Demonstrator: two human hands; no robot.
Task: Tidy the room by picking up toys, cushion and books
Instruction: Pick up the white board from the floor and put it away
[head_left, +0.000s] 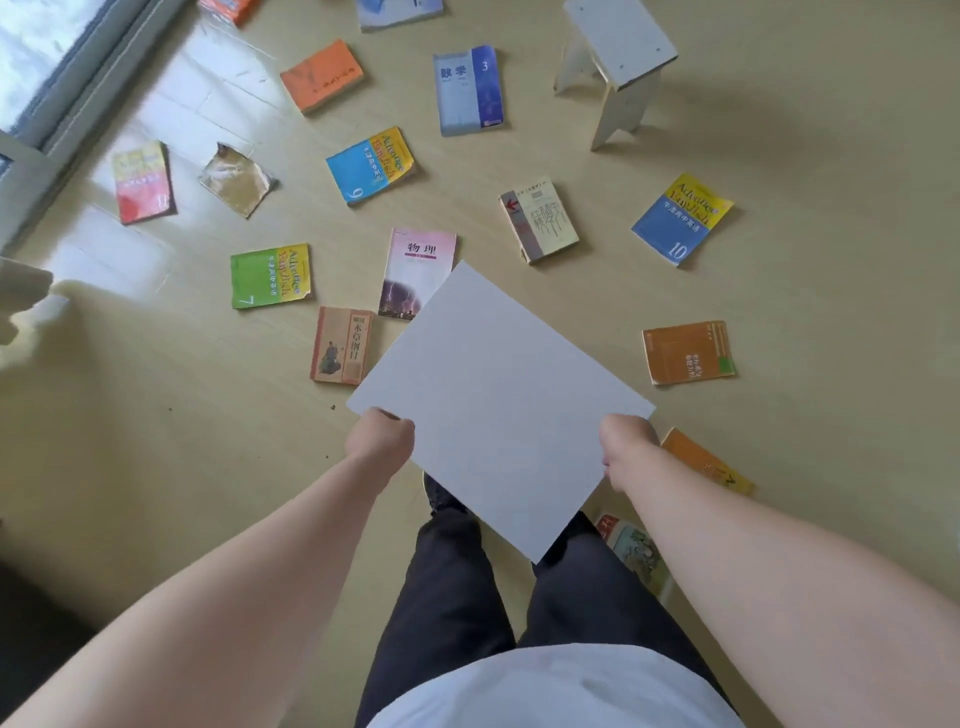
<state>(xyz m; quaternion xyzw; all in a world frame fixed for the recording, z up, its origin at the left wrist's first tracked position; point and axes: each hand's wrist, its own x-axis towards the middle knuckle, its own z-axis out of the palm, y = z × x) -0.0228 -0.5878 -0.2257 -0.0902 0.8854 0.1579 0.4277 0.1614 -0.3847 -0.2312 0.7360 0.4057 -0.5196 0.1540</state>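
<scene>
Left hand (380, 439), right hand (628, 448): pinch grips on one white sheet (498, 395); fifteen books (421, 260) around.

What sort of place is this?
Most likely a room at home: a pale wood floor strewn with schoolbooks, a small white stool, and a glass door. The left hand and right hand grip a white sheet.

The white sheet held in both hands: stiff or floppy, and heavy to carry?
Probably fairly stiff: the white sheet lies flat with straight edges though the left hand and right hand grip only two corners. Likely light, since it looks thin. Its smooth face may slip.
</scene>
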